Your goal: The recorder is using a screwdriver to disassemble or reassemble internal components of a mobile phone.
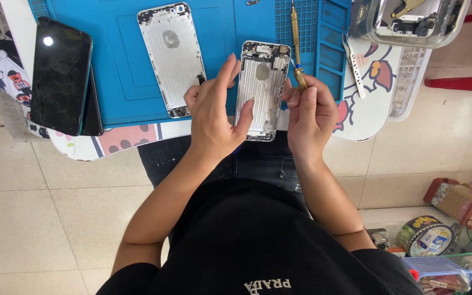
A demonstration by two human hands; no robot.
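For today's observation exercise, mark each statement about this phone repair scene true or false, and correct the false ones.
1. The left hand holds a silver phone shell. True.
2. The right hand holds a brass screwdriver. True.
3. The mat is red. False: it is blue.
4. A second silver shell lies on the mat. True.
5. The dark phone lies at the right edge. False: it lies at the left.

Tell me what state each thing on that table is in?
Held phone shell: opened, insides bare, gripped by left hand.
Screwdriver: in right hand, tip pointing away from the person.
Second shell: lying flat, empty.
Black phone: screen dark.
Clear box: holds parts.
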